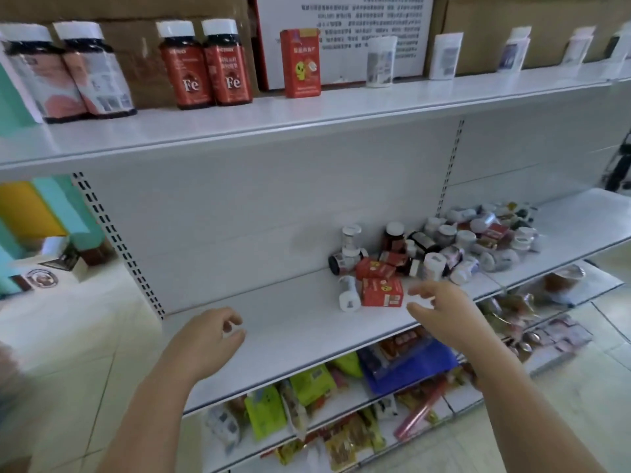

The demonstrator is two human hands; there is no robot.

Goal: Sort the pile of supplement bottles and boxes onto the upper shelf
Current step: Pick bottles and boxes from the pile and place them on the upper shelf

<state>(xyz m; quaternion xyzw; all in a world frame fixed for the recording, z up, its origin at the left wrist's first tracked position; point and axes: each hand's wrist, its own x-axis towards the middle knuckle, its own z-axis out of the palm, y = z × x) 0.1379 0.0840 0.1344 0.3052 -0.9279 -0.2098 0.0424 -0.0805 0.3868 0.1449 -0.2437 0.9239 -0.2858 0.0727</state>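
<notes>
Currently both hands are hovering empty and well apart: left hand (211, 331) loosely curled, right hand (440, 308) spreading its fingers just beside a red box (381, 292). The pile (471, 240) is lying just beyond the right hand; the upper shelf (341, 109) is running above both.

Bright green foil snack packets (266, 411): lower shelf, below left hand (208, 336) | flat blue plastic pack (426, 367): just under right hand (444, 312) | brown cardboard box (143, 63), white red-edged printed sign (345, 63): well above both hands.
</notes>
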